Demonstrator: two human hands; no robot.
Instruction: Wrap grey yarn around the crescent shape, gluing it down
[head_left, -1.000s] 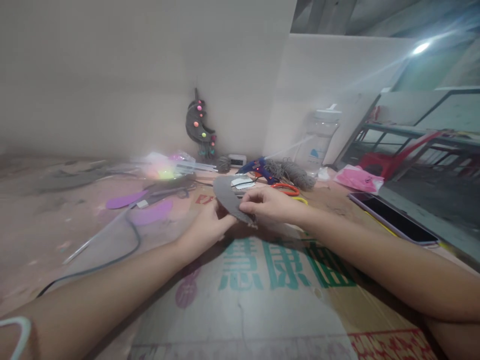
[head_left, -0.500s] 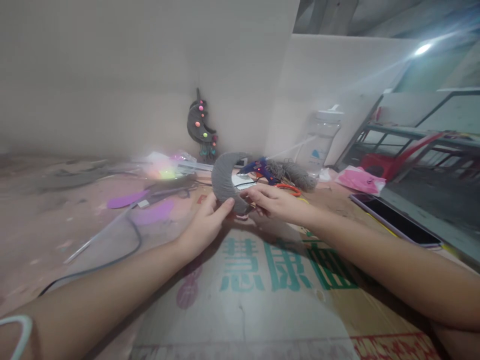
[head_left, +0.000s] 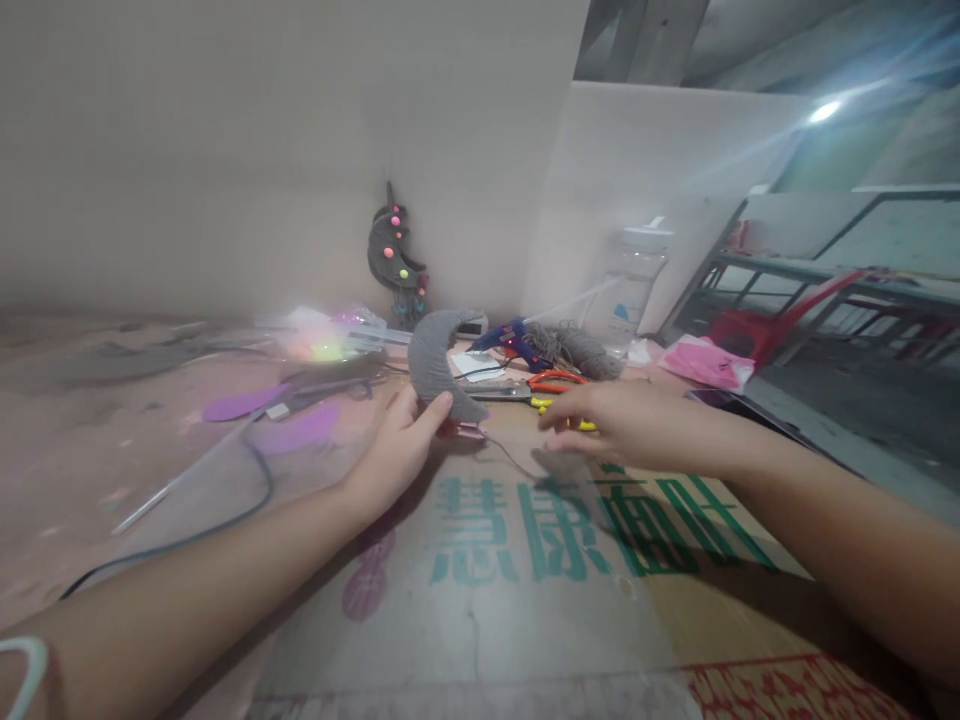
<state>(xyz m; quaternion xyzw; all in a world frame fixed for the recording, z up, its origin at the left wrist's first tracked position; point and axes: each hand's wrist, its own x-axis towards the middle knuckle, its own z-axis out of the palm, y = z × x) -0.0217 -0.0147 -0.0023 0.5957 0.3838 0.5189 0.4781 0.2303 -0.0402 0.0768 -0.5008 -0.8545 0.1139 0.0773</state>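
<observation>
My left hand holds a grey yarn-wrapped crescent upright by its lower tip, thumb and fingers pinched round it. A thin yarn strand trails from the crescent's tip toward my right hand. That hand hovers above the cardboard, fingers loosely spread, next to the orange and yellow scissors. Whether it pinches the strand I cannot make out.
A printed cardboard sheet covers the table. Behind lie a blue glue gun, a grey yarn bundle, a water bottle, a pink bag, purple foam shapes, a black cable. A decorated crescent hangs on the wall.
My left hand tipped the grey crescent from flat to upright. My right hand let go of it and moved right, toward the scissors.
</observation>
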